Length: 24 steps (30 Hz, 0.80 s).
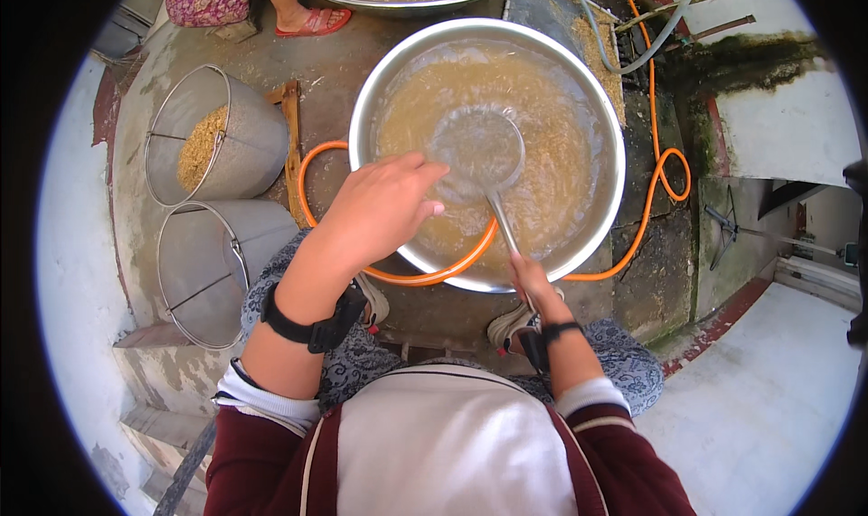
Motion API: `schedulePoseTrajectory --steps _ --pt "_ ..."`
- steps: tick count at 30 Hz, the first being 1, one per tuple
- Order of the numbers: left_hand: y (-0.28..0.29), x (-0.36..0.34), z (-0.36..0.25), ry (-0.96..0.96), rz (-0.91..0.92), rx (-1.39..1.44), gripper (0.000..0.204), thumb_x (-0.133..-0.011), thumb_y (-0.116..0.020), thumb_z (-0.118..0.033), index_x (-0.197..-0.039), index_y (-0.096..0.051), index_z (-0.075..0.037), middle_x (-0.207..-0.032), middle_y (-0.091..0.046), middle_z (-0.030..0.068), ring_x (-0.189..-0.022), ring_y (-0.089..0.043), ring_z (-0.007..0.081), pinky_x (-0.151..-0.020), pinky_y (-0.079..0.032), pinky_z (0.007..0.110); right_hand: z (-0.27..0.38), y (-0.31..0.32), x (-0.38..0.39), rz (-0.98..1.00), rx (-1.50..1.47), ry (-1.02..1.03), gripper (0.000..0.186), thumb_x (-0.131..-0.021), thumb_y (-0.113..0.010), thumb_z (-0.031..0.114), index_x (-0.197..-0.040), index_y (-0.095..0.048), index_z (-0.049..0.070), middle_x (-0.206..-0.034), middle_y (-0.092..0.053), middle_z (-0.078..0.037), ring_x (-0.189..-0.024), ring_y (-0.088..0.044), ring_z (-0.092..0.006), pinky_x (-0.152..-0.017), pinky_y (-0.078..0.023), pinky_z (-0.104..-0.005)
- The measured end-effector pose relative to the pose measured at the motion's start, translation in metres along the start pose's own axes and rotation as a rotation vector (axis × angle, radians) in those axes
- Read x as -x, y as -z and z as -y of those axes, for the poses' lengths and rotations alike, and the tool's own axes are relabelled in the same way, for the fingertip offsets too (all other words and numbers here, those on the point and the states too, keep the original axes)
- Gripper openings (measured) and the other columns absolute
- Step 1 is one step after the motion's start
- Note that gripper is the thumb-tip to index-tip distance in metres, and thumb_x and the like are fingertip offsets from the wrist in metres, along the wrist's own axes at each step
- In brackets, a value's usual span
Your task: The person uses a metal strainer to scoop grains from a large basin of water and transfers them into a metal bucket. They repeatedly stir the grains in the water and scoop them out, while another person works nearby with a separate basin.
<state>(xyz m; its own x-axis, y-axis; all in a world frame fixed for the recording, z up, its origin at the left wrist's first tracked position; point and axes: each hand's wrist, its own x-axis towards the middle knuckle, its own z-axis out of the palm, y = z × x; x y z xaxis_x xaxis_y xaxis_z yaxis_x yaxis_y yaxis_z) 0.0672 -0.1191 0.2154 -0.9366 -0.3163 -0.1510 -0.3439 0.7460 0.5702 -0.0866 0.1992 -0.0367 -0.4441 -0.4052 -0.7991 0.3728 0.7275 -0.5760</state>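
A wide metal basin (616, 154) holds cloudy, rippling brown water (565, 191) with pale grain-like bits in it. My right hand (533, 279) is closed round the handle of a round skimmer (484, 150), whose head lies in the water near the basin's middle. Over the basin's left near part hovers my left hand (384, 204), fingers stretched out to the right and thumb apart, with nothing visible in it. An orange hose (452, 268) loops across the near side of the basin and passes behind my left forearm.
Two grey buckets (258, 136) lie tipped at the left; the farther contains yellowish grain (201, 150). Beyond my basin stands another metal basin (407, 7) of brown water. Near it is another person's foot in a red sandal (316, 22). A grey hose (651, 51) curves at upper right.
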Motion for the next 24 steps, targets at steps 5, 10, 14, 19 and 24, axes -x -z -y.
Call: schedulePoseTrajectory --steps 5,10,14,19,24 --pt "0.0 0.005 0.001 -0.039 -0.071 -0.037 0.038 -0.084 -0.071 -0.017 -0.119 -0.062 -0.004 -0.102 -0.064 0.0141 -0.102 -0.062 0.034 -0.087 -0.049 0.043 0.016 0.069 0.021 -0.285 0.138 -0.151 0.045 -0.103 -0.043 0.047 -0.081 -0.054 0.01 -0.051 -0.042 0.001 -0.037 -0.039 -0.0133 -0.033 -0.029 -0.0312" --pt "-0.004 0.004 -0.001 -0.072 -0.033 -0.013 0.039 -0.085 -0.071 -0.016 -0.12 -0.061 -0.004 -0.105 -0.063 0.0148 -0.102 -0.061 0.0356 -0.088 -0.049 0.044 0.046 -0.002 -0.032 -0.03 -0.093 -0.016 0.041 -0.102 -0.045 0.047 -0.083 -0.052 0.011 -0.051 -0.039 0.002 -0.037 -0.035 -0.0123 -0.034 -0.029 -0.0296" --pt "-0.002 0.004 0.001 -0.071 -0.07 -0.027 0.036 -0.084 -0.072 -0.015 -0.116 -0.061 -0.003 -0.099 -0.063 0.0142 -0.098 -0.063 0.0343 -0.085 -0.05 0.044 0.014 0.036 0.03 -0.141 0.054 -0.209 0.043 -0.103 -0.045 0.046 -0.101 -0.059 0.005 -0.055 -0.04 0.003 -0.041 -0.035 -0.011 -0.037 -0.031 -0.0271" --pt "-0.003 0.005 -0.004 0.007 0.074 0.009 0.044 -0.086 -0.07 -0.017 -0.126 -0.059 -0.004 -0.118 -0.062 0.0163 -0.11 -0.059 0.0371 -0.093 -0.047 0.045 0.026 0.059 -0.026 -0.235 0.08 0.004 0.049 -0.103 -0.043 0.049 -0.094 -0.059 0.003 -0.058 -0.049 -0.004 -0.041 -0.047 -0.0158 -0.036 -0.036 -0.0351" --pt "-0.006 0.002 -0.003 -0.043 0.006 -0.015 0.041 -0.085 -0.071 -0.017 -0.123 -0.06 -0.004 -0.112 -0.062 0.0161 -0.105 -0.061 0.0364 -0.091 -0.048 0.045 -0.014 0.01 -0.046 -0.167 0.383 0.163 0.042 -0.101 -0.05 0.045 -0.094 -0.058 0.004 -0.066 -0.058 -0.008 -0.052 -0.053 -0.0221 -0.049 -0.044 -0.0402"
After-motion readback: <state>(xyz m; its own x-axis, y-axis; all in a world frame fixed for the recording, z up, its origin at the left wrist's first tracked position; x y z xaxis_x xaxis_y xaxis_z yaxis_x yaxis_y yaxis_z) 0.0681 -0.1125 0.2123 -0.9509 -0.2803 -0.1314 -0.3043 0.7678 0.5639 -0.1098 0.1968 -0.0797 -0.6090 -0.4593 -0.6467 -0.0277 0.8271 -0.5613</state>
